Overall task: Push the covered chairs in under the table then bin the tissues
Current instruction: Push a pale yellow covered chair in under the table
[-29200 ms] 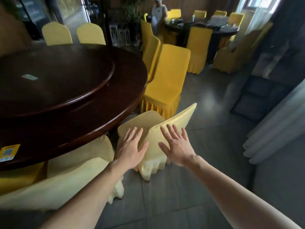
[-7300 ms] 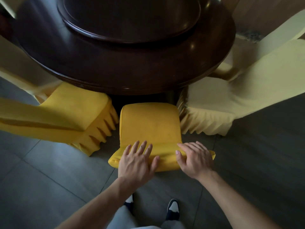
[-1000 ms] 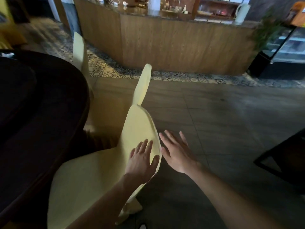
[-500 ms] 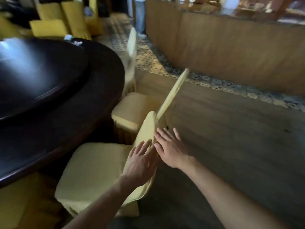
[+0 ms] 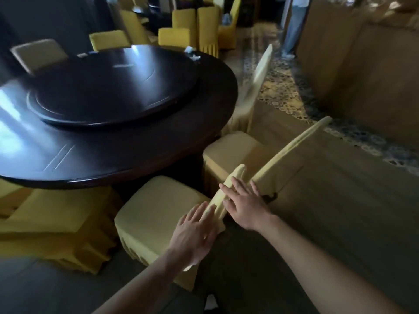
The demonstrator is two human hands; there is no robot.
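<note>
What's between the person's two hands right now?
In the head view, the top edge of the pale covered chair's backrest runs between the left hand and right hand; both press flat on it.

Now resting flat on either side of the pale covered chair's backrest (image 5: 229,191), left hand (image 5: 195,234) on the seat side, right hand (image 5: 244,207) on the rear; a second ago reaching beside it. Showing more round table (image 5: 127,141) than before.
</note>
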